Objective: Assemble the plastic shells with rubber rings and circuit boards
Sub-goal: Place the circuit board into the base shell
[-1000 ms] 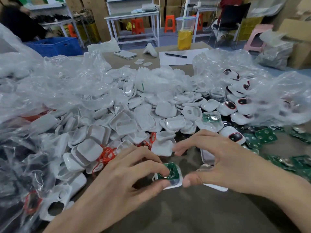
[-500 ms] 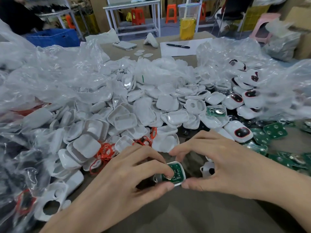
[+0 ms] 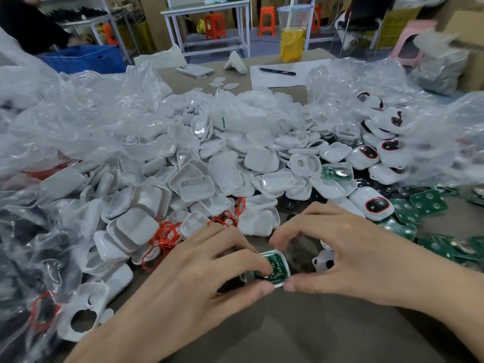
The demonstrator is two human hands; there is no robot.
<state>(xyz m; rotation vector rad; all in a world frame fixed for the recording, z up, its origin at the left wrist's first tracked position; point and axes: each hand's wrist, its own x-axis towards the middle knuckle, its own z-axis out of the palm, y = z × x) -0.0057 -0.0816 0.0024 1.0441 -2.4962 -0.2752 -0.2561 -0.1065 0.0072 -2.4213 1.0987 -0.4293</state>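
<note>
Although both hands have kept their places over the last second, the plastic shell (image 3: 286,263) has turned slightly and the circuit board (image 3: 276,265) now lies lower within its rim. Judgement: the board is nearly seated; whether a ring is fitted on this unit cannot be seen.

Hands together, both clamped on the shell. The left hand (image 3: 199,279) curls over it, index fingertip (image 3: 264,268) pressing the board. The right hand (image 3: 348,255) pinches its right side.

Location: middle of the worktop (image 3: 314,331), towards the front edge.

Materials:
- Shell: glossy white moulding, a shallow rounded rectangle.
- Board: flat, rigid, green.
- Rubber rings (image 3: 165,237): thin red loops, limp and tangled, at the near edge of the shell pile (image 3: 209,179).
- Bags (image 3: 91,121): clear crinkled film.
</note>
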